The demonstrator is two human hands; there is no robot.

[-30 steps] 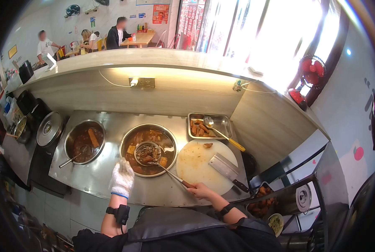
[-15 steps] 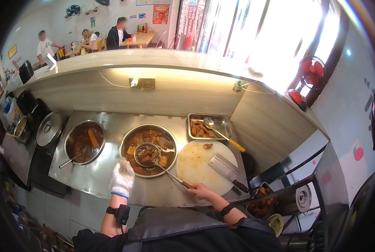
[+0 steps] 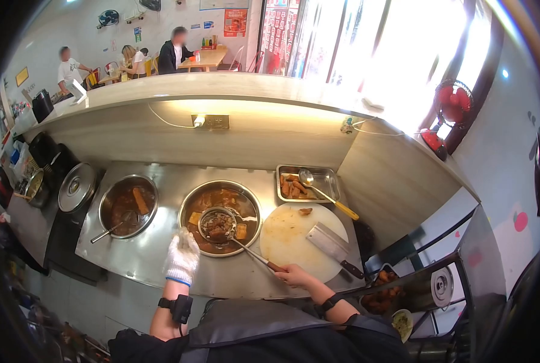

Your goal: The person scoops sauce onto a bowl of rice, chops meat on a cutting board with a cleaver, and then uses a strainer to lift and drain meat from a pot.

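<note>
Skimmer ladle, loaded with braised meat, hangs over the middle stew pot; right hand clasps its handle; gloved left hand, loosely spread and holding nothing, rests by the rim; tilting could splash hot broth onto the counter.

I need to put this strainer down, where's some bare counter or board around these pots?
Free: the steel counter strip in front of the two pots, beside the gloved left hand; the left half of the round cutting board, between the middle pot and the cleaver. Crowded: the tray holding meat and a ladle.
</note>
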